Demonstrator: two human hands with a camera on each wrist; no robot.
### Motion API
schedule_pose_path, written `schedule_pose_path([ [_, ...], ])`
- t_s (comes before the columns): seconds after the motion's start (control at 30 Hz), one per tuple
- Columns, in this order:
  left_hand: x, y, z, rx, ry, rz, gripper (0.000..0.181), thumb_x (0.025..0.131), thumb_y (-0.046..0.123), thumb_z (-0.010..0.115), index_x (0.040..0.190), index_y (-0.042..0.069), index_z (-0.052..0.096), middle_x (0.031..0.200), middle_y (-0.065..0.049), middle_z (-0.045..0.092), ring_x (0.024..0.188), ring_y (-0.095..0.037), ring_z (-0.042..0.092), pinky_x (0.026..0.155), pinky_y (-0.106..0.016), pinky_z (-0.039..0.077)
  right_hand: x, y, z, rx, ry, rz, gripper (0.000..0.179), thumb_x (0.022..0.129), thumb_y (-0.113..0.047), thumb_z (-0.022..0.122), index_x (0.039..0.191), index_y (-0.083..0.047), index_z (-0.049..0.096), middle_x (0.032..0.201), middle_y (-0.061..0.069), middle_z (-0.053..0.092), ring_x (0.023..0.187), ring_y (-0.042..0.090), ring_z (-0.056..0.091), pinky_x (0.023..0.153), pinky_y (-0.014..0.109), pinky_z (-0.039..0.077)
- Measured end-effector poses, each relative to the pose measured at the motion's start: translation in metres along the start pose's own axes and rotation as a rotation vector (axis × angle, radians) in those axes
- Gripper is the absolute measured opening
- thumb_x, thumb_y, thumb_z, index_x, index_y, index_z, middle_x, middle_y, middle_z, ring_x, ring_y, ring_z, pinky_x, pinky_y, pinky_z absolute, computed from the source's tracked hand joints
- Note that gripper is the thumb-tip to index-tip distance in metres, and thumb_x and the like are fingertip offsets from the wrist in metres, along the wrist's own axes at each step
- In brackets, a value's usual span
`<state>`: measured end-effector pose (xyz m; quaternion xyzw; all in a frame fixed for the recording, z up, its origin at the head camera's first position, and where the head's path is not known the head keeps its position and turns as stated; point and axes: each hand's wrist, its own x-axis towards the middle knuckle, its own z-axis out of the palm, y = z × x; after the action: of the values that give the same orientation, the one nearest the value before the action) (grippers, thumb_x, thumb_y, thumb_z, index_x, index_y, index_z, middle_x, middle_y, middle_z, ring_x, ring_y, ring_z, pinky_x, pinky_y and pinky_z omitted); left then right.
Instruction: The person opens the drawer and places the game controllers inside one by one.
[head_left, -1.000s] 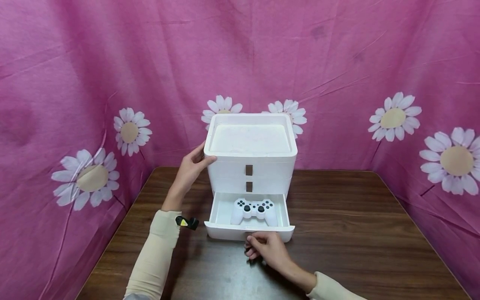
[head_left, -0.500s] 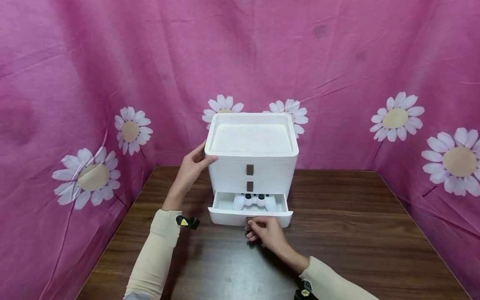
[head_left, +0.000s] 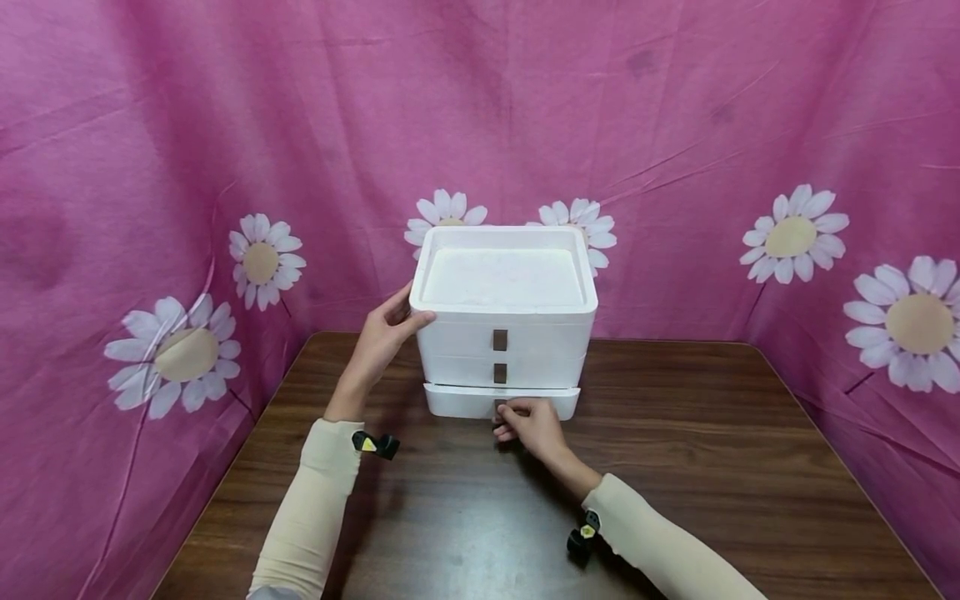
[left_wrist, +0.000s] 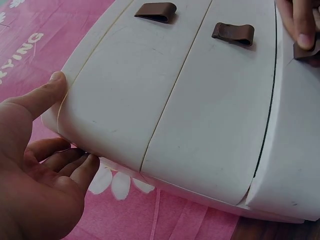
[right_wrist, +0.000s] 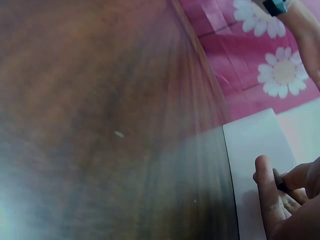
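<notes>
A white cabinet with three drawers (head_left: 457,342) stands on the table with a tray-like top. Its bottom drawer (head_left: 457,402) sits almost flush, its front standing slightly proud under the middle one. My left hand (head_left: 378,342) holds the cabinet's upper left corner, thumb on the front edge and fingers along the side, as the left wrist view shows. Between thumb and fingers, my right hand (head_left: 536,427) pinches the bottom drawer's brown pull tab (left_wrist: 306,51). The game controller seen earlier in that drawer is hidden now.
Brown pull tabs mark the top drawer (head_left: 500,340) and the middle drawer (head_left: 500,373). The dark wooden table (head_left: 675,467) extends on both sides and in front. A pink cloth (head_left: 495,108) with white daisies hangs behind and at both sides.
The bottom drawer has slid inward from well out to nearly closed, covering the white controller. My right hand has moved forward with its tab; my left hand has stayed at the corner.
</notes>
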<state>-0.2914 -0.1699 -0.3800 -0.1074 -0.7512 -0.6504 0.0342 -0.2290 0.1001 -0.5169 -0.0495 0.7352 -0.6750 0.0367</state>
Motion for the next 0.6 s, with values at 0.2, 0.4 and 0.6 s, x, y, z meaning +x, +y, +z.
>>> schedule_pose_path([
  [0.2, -0.001, 0.001, 0.002, 0.002, -0.008, -0.004, 0.082, 0.094, 0.039, 0.085, 0.164, 0.029, 0.044, 0.168, -0.003, 0.046, 0.152, -0.019, 0.047, 0.123, -0.046, 0.044, 0.011, 0.0, -0.003, 0.008, 0.025, 0.015, 0.019, 0.103, 0.006, 0.061, 0.107, 0.019, 0.074, 0.097, 0.036, 0.076, 0.064, 0.014, 0.076, 0.064, 0.03, 0.066],
  [0.4, 0.0, 0.001, 0.002, 0.002, -0.014, -0.003, 0.082, 0.094, 0.039, 0.084, 0.164, 0.03, 0.042, 0.169, -0.002, 0.044, 0.155, -0.019, 0.044, 0.124, -0.046, 0.042, 0.013, 0.0, -0.003, -0.001, 0.036, 0.027, 0.019, 0.103, 0.005, 0.061, 0.109, 0.018, 0.074, 0.097, 0.035, 0.077, 0.067, 0.022, 0.078, 0.064, 0.033, 0.066],
  [0.6, -0.001, -0.001, 0.002, 0.009, -0.014, -0.006, 0.083, 0.093, 0.042, 0.084, 0.164, 0.031, 0.042, 0.17, 0.0, 0.043, 0.154, -0.019, 0.044, 0.123, -0.046, 0.044, 0.014, 0.002, -0.004, -0.03, 0.025, 0.034, 0.019, 0.104, 0.001, 0.063, 0.109, 0.015, 0.075, 0.097, 0.031, 0.078, 0.065, 0.018, 0.077, 0.063, 0.031, 0.066],
])
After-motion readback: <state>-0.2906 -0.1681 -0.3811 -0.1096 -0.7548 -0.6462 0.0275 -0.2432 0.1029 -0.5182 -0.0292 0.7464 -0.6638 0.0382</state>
